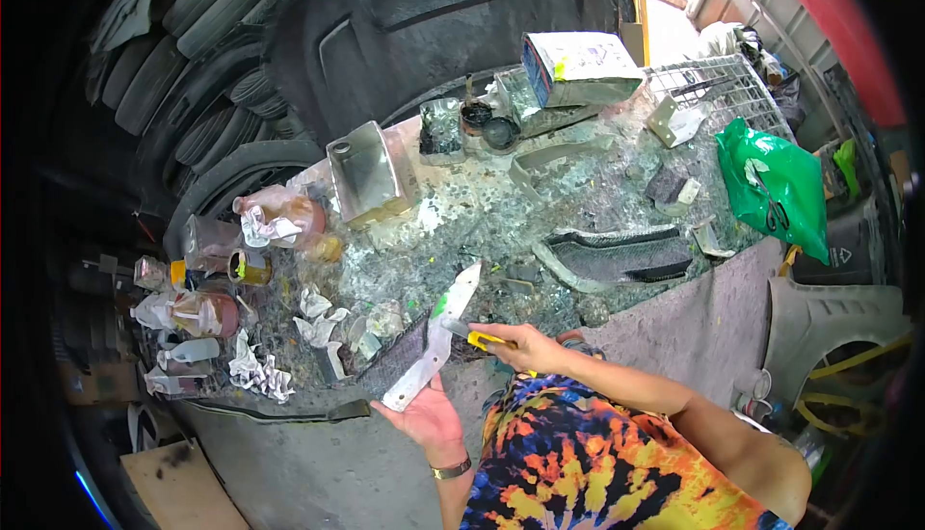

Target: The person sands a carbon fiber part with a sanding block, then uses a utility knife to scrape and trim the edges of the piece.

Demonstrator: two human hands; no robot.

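Observation:
A long whitish strip (pixel 416 376) with small holes and a green smear slants over the table's front edge. My left hand (pixel 431 419) supports its lower end, palm up, with the thumb against the strip. In my right hand (pixel 527 349) is a yellow-handled scraper (pixel 487 340), whose grey blade lies against the strip near the green smear. A dark mesh piece (pixel 397 358) shows beside the strip on its left.
The stained table (pixel 376 275) holds crumpled paper (pixel 258 371), a metal tin (pixel 368 178), a black mesh part (pixel 621 258), a box (pixel 581 67) and a green bag (pixel 776 188) with scissors on it. Tyres (pixel 207 10) are stacked behind at the left.

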